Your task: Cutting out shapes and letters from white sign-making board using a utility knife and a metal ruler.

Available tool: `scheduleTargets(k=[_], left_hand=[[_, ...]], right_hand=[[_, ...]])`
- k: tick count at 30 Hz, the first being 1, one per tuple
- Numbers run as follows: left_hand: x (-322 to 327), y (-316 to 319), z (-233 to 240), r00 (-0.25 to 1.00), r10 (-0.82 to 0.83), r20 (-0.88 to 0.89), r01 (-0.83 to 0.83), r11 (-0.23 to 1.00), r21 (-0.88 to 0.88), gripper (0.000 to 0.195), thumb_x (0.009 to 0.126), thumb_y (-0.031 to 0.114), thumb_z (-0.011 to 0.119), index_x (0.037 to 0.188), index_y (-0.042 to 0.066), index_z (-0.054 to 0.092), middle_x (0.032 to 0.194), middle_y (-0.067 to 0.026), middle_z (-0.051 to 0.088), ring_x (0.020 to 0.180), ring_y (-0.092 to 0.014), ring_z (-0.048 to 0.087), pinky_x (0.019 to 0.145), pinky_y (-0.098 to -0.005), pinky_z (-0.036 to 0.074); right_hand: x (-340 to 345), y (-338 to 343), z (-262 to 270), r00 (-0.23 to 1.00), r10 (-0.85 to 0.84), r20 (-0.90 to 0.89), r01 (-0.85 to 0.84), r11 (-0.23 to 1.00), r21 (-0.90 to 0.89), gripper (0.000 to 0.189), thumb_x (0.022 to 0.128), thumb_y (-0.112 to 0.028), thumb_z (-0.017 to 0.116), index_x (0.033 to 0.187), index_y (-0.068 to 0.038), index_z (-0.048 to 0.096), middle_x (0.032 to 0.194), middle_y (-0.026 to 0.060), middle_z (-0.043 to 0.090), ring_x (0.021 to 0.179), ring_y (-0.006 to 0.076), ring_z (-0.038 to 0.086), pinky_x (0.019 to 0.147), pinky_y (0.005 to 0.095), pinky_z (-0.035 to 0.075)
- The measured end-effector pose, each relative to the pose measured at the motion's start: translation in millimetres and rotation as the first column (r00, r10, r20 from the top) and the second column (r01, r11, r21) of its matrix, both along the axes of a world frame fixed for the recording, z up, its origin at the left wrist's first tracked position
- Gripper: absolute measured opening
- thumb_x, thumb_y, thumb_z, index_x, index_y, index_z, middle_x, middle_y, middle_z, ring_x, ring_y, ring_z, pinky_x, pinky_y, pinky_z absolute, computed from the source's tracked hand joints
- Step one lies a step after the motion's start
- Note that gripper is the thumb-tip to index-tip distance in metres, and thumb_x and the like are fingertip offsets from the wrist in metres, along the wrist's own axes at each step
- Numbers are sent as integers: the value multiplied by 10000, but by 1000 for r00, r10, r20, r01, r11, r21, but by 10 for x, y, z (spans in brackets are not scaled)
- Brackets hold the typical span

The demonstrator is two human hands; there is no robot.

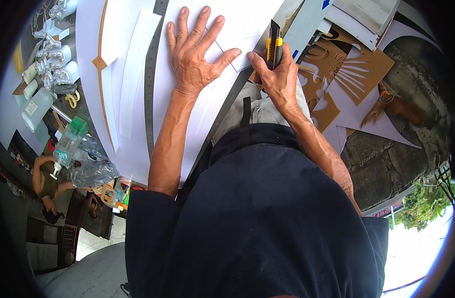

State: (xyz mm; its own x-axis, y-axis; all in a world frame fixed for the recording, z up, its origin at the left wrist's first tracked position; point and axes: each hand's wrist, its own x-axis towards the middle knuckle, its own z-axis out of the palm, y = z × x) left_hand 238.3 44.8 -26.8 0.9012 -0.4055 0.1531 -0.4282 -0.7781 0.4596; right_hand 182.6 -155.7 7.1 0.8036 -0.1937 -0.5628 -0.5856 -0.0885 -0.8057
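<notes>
My left hand point(194, 61) lies flat with spread fingers on a large white sheet point(205, 115), holding nothing. My right hand point(279, 83) grips a yellow and black snap-off utility knife point(274, 46) at the sheet's right edge, its dark blade pointing away from me. Beside my left hand, a long steel ruler point(149, 78) runs along the sheet. Further left is a narrow, slightly curved white strip point(136, 74). Under my left thumb's side, a smaller white piece with a dark edge line point(233, 67) shows on the sheet.
Brown and white cut-out sheets point(350, 70) and a bristle brush point(399, 106) lie on the stone floor at right. Clear bottles, including a pump bottle point(69, 141), yellow-handled scissors point(72, 99) and white containers point(65, 72) crowd the left. A person point(48, 178) is in the left background.
</notes>
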Motion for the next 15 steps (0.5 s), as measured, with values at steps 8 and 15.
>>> scheduleTargets(k=[8,15], left_hand=[[9,-34,44,999,21,-27,-21,999,-27,699,764,576,839,1350,222,693,1538,-88,533,1530,-382,290,1222,-652,122],[14,-31,39,999,35,-28,-37,998,-51,680,750,556,852,1338,250,702,1539,-60,536,1531,-376,283,1227,-634,120]], right_hand=[[1,-39,125,987,162,18,-155,966,-208,319,968,-233,670,1081,18,509,649,169,648,518,287,662,507,398,527],[91,86,275,860,504,83,-401,766,-503,242,1014,-193,600,997,14,477,817,264,615,624,454,643,539,532,493]])
